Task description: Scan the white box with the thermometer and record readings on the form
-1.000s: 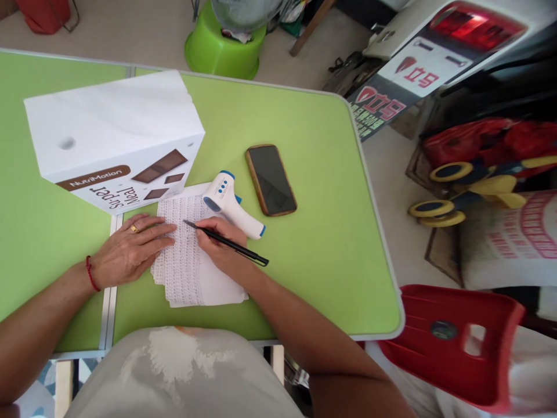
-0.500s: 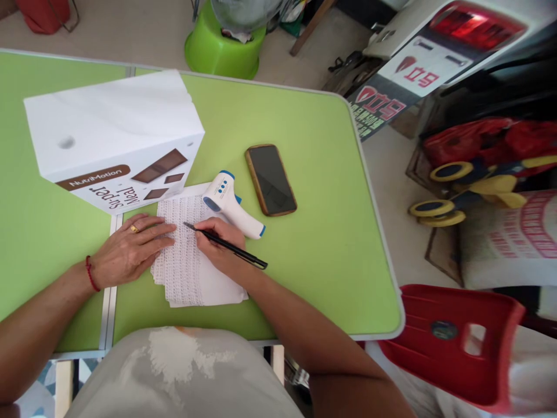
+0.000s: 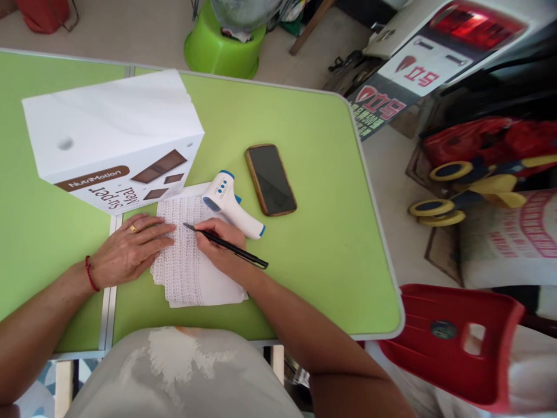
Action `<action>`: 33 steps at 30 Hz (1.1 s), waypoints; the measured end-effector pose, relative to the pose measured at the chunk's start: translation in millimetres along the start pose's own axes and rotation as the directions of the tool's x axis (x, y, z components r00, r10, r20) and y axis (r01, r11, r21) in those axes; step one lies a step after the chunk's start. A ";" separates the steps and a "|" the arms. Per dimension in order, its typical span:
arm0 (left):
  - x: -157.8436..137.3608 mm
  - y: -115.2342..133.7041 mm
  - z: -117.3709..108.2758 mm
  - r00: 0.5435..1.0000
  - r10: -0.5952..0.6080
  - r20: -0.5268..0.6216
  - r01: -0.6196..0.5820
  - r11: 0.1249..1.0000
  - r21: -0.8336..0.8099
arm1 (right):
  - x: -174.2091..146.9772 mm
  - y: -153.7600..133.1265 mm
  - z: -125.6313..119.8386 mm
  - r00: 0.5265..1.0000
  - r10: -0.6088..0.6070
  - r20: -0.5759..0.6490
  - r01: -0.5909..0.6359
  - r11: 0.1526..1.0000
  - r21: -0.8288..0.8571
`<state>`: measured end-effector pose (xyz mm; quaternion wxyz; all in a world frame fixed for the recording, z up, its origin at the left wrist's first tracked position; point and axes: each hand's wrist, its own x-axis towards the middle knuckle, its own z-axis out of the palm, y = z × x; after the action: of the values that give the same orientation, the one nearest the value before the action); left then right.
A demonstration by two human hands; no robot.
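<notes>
A few stacked sheets of paper (image 3: 187, 278) lie on the green table, their left part covered in rows of handwriting. My right hand (image 3: 221, 241) grips a black pen (image 3: 237, 251), its tip at the written part of the top sheet. Flat across the left edge of the paper rests my left hand (image 3: 137, 247), fingers stretched out, with a ring and a red string bracelet (image 3: 90, 274). Just beyond my right hand, a white and blue infrared thermometer (image 3: 230, 204) lies partly over the sheets. A phone (image 3: 272, 180) in a brown case lies right of it.
A white NutriMotion box (image 3: 117, 122) stands on the green table (image 3: 331, 261), behind my left hand. Past the table's right edge are a red chair (image 3: 452, 342), a white sack (image 3: 509, 244) and a vehicle's tail light (image 3: 476, 26). A green stool (image 3: 226, 49) stands beyond the far edge.
</notes>
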<state>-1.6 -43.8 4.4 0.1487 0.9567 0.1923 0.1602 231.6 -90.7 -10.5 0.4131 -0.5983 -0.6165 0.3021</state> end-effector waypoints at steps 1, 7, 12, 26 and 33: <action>-0.1 0.0 0.0 1.000 -0.001 -0.001 0.001 1.000 -0.002 | -0.1 -0.4 -0.1 1.000 0.006 -0.004 -0.006 1.000 -0.006; 0.5 0.3 -0.5 1.000 0.001 0.000 -0.001 1.000 -0.003 | 0.3 -1.5 -0.4 1.000 0.023 -0.018 -0.023 1.000 -0.004; 0.9 0.3 -0.9 1.000 0.004 -0.003 -0.004 1.000 -0.003 | 0.6 -1.5 -0.8 1.000 -0.005 -0.025 0.005 1.000 0.022; 0.3 -0.3 -0.4 1.000 -0.010 0.000 0.010 1.000 -0.029 | 0.4 3.3 0.8 0.996 -0.078 -0.045 0.079 0.997 0.002; 0.1 -0.4 0.1 1.000 -0.002 0.002 0.002 1.000 -0.015 | 0.4 2.7 2.0 0.996 -0.066 -0.061 0.067 0.998 0.016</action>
<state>-1.6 -43.5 4.2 0.1562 0.9555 0.1921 0.1606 231.2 -89.7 -13.8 0.4468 -0.5823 -0.6208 0.2756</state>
